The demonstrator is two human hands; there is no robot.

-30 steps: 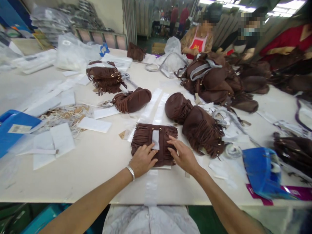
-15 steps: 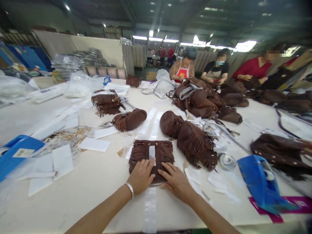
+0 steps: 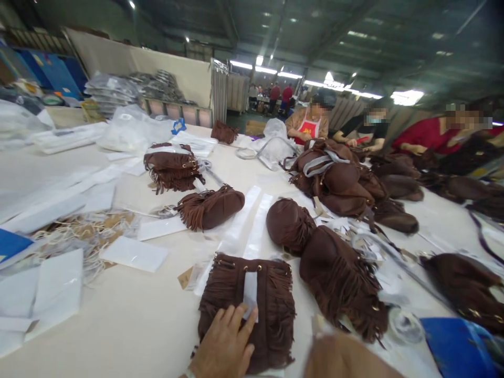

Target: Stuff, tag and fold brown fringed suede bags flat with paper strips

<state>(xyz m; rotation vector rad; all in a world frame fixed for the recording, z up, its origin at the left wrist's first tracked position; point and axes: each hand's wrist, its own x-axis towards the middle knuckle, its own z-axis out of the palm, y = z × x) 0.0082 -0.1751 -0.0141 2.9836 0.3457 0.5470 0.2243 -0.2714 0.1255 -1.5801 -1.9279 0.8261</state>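
A brown fringed bag [image 3: 271, 320] lies flat on the table in front of me. Two gold eyelets show near its top edge, with a pale strip [image 3: 250, 294] running down its middle. My left hand [image 3: 226, 338] rests open on the bag's lower left, fingers stretched towards the strip. To the right of the bag, my right hand or forearm [image 3: 346, 359] is a blur at the bottom edge, and its fingers cannot be made out. Close by on the right lie two more brown fringed bags, a smaller one [image 3: 289, 223] and a larger one [image 3: 338, 273].
More brown bags form a pile [image 3: 338, 178] at the back right. White paper sheets [image 3: 136, 253] and tangled cords [image 3: 90, 239] cover the left. A blue tape dispenser [image 3: 457, 341] and a clear tape roll [image 3: 406, 324] are at the right. Several people work behind the table.
My right hand has come off the bag and moved down to the right. My left hand stays on the bag. The view has shifted and tilted, so the bag appears larger and lower.
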